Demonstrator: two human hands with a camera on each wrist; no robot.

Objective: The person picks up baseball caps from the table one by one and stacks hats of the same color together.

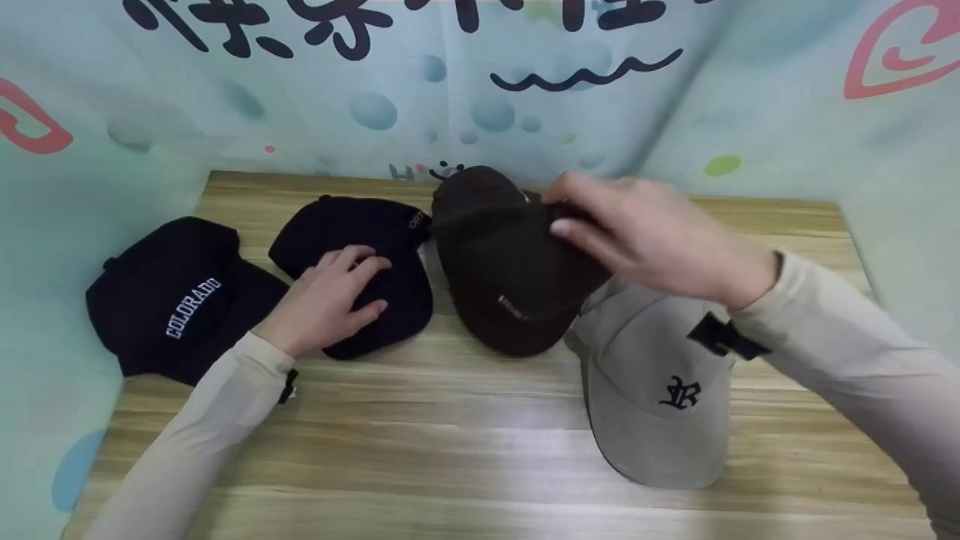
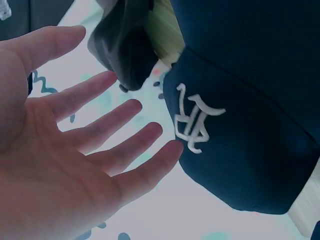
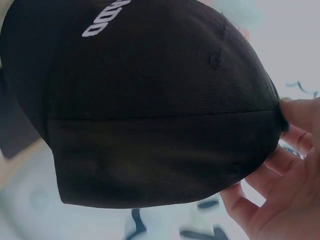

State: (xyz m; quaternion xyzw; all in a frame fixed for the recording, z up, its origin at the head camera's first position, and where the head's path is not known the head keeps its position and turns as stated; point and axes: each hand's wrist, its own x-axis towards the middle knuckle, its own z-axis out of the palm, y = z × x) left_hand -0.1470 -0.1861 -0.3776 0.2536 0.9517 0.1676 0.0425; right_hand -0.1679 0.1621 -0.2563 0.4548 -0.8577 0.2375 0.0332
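Note:
In the head view my right hand [image 1: 652,236] pinches the crown of a dark brown baseball cap [image 1: 502,262] between thumb and fingers. Its brim points toward me. The right wrist view shows my right hand [image 3: 290,185] gripping the button end of a black cap [image 3: 150,155] with partly visible white letters. My left hand [image 1: 330,304] lies over a navy cap [image 1: 409,296], fingers relaxed. In the left wrist view my left hand [image 2: 95,145] has its fingers spread and straight, fingertips right at a navy cap [image 2: 245,145] with a white embroidered monogram.
At far left sits a navy cap [image 1: 157,292] lettered COLORADO. A light grey cap [image 1: 645,375] with a black monogram lies front right, below my right forearm. All stand on a wooden tabletop [image 1: 420,450], with printed cloth [image 1: 300,112] behind and at the sides.

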